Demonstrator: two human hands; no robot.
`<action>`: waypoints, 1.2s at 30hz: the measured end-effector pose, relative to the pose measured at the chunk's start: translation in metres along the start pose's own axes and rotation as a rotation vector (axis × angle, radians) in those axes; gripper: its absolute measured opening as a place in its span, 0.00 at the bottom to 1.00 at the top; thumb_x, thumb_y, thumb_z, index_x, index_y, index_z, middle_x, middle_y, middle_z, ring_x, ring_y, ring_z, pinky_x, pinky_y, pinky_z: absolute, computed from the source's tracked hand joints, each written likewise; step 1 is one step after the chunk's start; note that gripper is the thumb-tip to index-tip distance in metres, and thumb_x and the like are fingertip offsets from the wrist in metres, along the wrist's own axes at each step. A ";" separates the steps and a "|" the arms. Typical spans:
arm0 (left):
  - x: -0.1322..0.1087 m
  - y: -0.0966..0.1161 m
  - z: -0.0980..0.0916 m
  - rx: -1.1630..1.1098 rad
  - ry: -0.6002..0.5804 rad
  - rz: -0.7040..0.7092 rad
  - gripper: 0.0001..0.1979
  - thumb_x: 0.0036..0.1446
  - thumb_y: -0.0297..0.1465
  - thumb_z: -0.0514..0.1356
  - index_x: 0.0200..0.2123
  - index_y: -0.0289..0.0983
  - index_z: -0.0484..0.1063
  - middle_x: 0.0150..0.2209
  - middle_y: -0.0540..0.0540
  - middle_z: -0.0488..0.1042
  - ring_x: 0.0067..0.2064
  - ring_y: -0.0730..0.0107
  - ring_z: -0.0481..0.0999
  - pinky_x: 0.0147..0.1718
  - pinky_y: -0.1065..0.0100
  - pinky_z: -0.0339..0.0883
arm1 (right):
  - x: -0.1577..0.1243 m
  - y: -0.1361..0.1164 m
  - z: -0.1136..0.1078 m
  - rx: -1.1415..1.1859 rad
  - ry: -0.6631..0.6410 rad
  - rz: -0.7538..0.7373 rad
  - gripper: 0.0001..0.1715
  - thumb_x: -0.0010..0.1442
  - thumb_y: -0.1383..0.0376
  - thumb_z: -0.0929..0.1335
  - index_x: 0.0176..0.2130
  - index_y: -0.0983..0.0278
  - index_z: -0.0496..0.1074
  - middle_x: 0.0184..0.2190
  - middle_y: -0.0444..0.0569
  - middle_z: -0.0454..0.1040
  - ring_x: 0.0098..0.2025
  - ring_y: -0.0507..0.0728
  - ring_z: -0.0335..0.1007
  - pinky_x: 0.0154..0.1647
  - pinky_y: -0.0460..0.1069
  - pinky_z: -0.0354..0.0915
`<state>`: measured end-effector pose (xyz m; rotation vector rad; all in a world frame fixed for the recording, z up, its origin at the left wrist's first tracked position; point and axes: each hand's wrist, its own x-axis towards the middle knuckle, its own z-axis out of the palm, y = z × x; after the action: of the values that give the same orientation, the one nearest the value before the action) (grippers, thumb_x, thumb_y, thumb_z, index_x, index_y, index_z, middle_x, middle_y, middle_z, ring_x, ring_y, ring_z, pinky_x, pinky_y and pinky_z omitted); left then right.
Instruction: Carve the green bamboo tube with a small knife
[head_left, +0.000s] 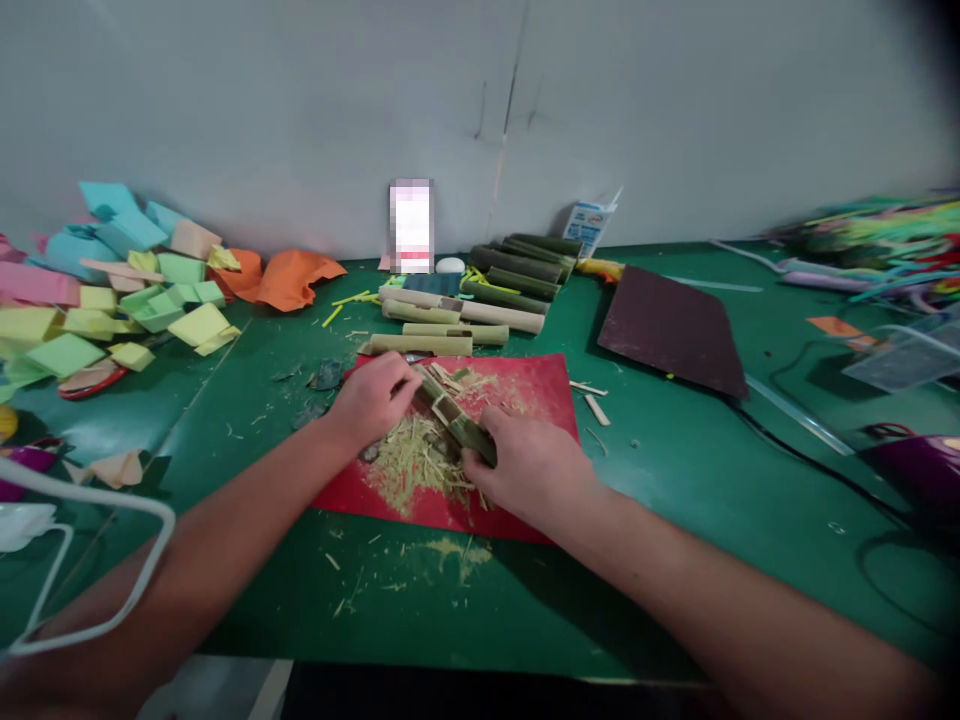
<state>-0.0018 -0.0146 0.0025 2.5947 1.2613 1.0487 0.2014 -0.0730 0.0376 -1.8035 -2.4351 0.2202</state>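
A green bamboo tube (448,412) with rectangular openings cut in its side slants over a red sheet (559,405). My right hand (534,462) is wrapped around its near right end. At the tube's far left end, my left hand (377,395) is closed with bent fingers against it; whether it also has a small tool in it I cannot tell. Pale shavings and splinters (412,465) lie heaped on the sheet beneath the tube. Just behind, several cut bamboo pieces (424,345) rest side by side.
Darker bamboo tubes (517,265) lie at the back, near a lit phone (412,225) and a carton (591,228). Folded coloured papers (127,240) crowd the left. A brown board (671,325), a cable (817,455) and colourful strips (885,235) are right. A white frame (161,520) crosses my left forearm.
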 end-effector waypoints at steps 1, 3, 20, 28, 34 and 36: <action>0.000 0.000 0.000 0.012 0.012 0.000 0.09 0.60 0.29 0.53 0.27 0.35 0.67 0.27 0.48 0.65 0.31 0.70 0.65 0.32 0.68 0.61 | 0.000 0.000 0.000 0.003 -0.001 0.000 0.10 0.53 0.57 0.63 0.31 0.61 0.66 0.25 0.46 0.71 0.25 0.53 0.64 0.20 0.48 0.43; 0.001 0.000 0.001 0.009 -0.020 0.010 0.09 0.60 0.29 0.53 0.27 0.35 0.67 0.27 0.48 0.65 0.31 0.70 0.66 0.32 0.68 0.61 | 0.001 0.001 0.001 0.011 -0.007 -0.008 0.10 0.53 0.58 0.63 0.31 0.61 0.65 0.25 0.46 0.70 0.25 0.53 0.64 0.20 0.48 0.43; 0.005 0.008 0.001 -0.016 -0.079 -0.006 0.09 0.60 0.29 0.52 0.28 0.34 0.67 0.28 0.47 0.66 0.32 0.70 0.66 0.34 0.68 0.61 | 0.002 0.003 0.006 0.042 0.013 -0.035 0.09 0.54 0.59 0.63 0.32 0.62 0.64 0.25 0.47 0.69 0.24 0.53 0.62 0.21 0.48 0.44; 0.006 0.009 0.000 -0.004 -0.080 -0.005 0.09 0.60 0.28 0.52 0.28 0.34 0.68 0.28 0.47 0.66 0.32 0.70 0.66 0.34 0.68 0.61 | 0.001 0.003 0.006 0.073 0.012 -0.044 0.09 0.54 0.59 0.63 0.31 0.63 0.64 0.24 0.46 0.68 0.24 0.52 0.60 0.21 0.47 0.44; 0.006 0.004 -0.002 -0.027 -0.083 -0.021 0.10 0.60 0.29 0.52 0.28 0.34 0.67 0.28 0.48 0.66 0.32 0.71 0.67 0.34 0.69 0.61 | 0.001 0.004 0.009 0.070 0.015 -0.053 0.09 0.54 0.59 0.63 0.31 0.63 0.64 0.25 0.46 0.68 0.24 0.52 0.60 0.21 0.47 0.43; 0.006 0.007 -0.002 -0.022 -0.062 -0.027 0.10 0.60 0.29 0.53 0.27 0.34 0.67 0.27 0.48 0.66 0.31 0.71 0.66 0.33 0.69 0.61 | 0.002 0.005 0.009 0.068 0.024 -0.050 0.10 0.55 0.58 0.63 0.31 0.63 0.64 0.25 0.46 0.68 0.24 0.52 0.60 0.21 0.47 0.44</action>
<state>0.0041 -0.0154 0.0095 2.5651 1.2605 0.9646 0.2037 -0.0706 0.0277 -1.7057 -2.4223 0.2720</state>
